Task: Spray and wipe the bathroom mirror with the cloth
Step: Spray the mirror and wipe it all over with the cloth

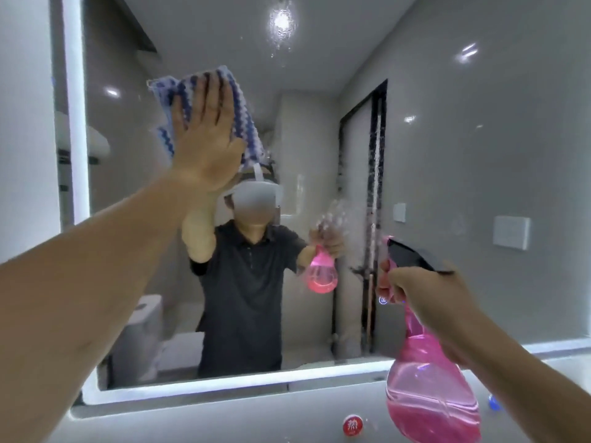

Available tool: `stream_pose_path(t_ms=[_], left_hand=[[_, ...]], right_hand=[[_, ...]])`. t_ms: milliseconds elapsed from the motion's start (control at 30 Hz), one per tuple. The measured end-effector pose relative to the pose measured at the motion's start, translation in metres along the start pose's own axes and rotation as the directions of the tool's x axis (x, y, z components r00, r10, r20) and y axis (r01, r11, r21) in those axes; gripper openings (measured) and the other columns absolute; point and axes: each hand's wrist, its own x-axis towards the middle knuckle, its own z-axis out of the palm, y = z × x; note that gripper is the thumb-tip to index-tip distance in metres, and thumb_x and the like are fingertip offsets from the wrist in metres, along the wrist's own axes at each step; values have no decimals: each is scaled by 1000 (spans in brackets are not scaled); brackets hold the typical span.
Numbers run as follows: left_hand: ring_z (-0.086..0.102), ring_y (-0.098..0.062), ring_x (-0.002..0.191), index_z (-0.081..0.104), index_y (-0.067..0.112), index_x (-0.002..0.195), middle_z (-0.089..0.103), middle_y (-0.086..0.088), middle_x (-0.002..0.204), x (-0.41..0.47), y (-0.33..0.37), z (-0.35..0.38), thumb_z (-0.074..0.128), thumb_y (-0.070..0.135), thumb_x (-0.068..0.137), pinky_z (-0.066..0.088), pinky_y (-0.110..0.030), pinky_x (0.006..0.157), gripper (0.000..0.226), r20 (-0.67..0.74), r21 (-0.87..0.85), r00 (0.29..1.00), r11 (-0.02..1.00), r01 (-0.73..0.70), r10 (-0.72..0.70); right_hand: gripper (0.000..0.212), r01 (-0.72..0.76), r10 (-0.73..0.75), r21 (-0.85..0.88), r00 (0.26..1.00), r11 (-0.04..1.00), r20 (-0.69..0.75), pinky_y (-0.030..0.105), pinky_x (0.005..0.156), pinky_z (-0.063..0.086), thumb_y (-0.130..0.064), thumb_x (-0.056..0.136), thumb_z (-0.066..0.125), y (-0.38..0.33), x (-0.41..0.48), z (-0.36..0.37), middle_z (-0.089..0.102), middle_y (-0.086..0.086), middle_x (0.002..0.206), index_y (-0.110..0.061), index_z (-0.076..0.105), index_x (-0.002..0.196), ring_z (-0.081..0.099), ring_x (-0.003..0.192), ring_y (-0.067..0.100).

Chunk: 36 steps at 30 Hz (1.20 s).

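The bathroom mirror [447, 155] fills most of the view, edged by a lit white strip. My left hand [204, 135] lies flat, fingers up, pressing a blue-and-white zigzag cloth [246, 123] against the glass at the upper left. My right hand [425, 302] grips the neck of a pink spray bottle [428, 394] with a black trigger head, its nozzle aimed at the mirror. A patch of spray droplets [339, 212] sits on the glass in front of the nozzle, and wet streaks run down beside it. More droplets [281, 30] show near the top.
A person in a dark shirt shows as a reflection in the mirror, along with a toilet at lower left. Below the mirror runs a grey ledge [224, 417] with a round red knob [352, 425] and a blue one [494, 403]. A white wall stands at left.
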Motion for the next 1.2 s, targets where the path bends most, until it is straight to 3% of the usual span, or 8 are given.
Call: stream_pose_path(t_ms=[300,367,533,667,800,933,1100,1200], left_hand=[[-4,-29,146,-3,13,149,3,-13,160,-18,85,17,6,39,93,-14,-50,112,63,61,4,950,951,-308,308],[7,-32,146,20,14,148,23,-12,157,-73,129,36,19,35,93,-8,-56,114,59,83,-56,828,833,-551,554],[23,-14,143,35,26,144,38,7,151,-216,138,46,44,42,90,-7,-44,118,57,373,-208,411,506,-837,832],[19,-22,145,22,21,149,28,-1,155,-133,91,32,34,40,96,-3,-45,118,58,195,-44,693,712,-701,694],[0,-25,147,2,11,151,4,-11,160,4,89,23,25,37,98,-10,-48,113,63,25,27,990,990,-136,136],[11,-35,145,11,5,149,18,-19,156,-34,158,37,26,34,94,0,-54,116,64,35,28,969,969,-246,245],[20,-17,144,24,23,148,30,4,155,-208,151,46,36,42,94,-1,-42,118,59,337,-191,521,599,-778,784],[17,-23,145,17,24,150,30,0,155,-149,117,43,38,43,93,10,-48,116,63,255,-91,625,662,-744,738]], right_hand=[[43,107,-107,10,993,994,-49,9,32,21,8,62,46,7,10,4,42,-3,33,-24,42,34,29,31,2],[36,101,-99,65,995,993,-30,15,39,25,6,61,46,10,13,6,50,19,49,-19,41,36,41,46,8],[42,159,-165,114,985,981,45,9,30,19,10,63,45,17,14,-7,28,-11,28,-17,35,32,22,27,3],[43,160,-166,108,985,981,54,8,29,20,10,65,46,23,12,-27,30,-11,27,-18,38,32,26,26,4],[44,147,-150,76,988,986,29,9,29,19,5,66,49,34,14,-48,28,-12,28,-18,34,32,23,26,3],[36,150,-152,79,988,986,27,9,30,20,8,66,49,34,18,-57,28,-12,29,-11,37,38,22,27,3],[38,129,-137,96,987,987,86,10,30,19,9,66,47,39,12,-51,26,-11,29,-18,33,42,22,28,5],[31,95,-103,62,985,994,136,12,31,21,8,68,47,46,13,-54,28,-11,30,-13,37,48,22,29,4]])
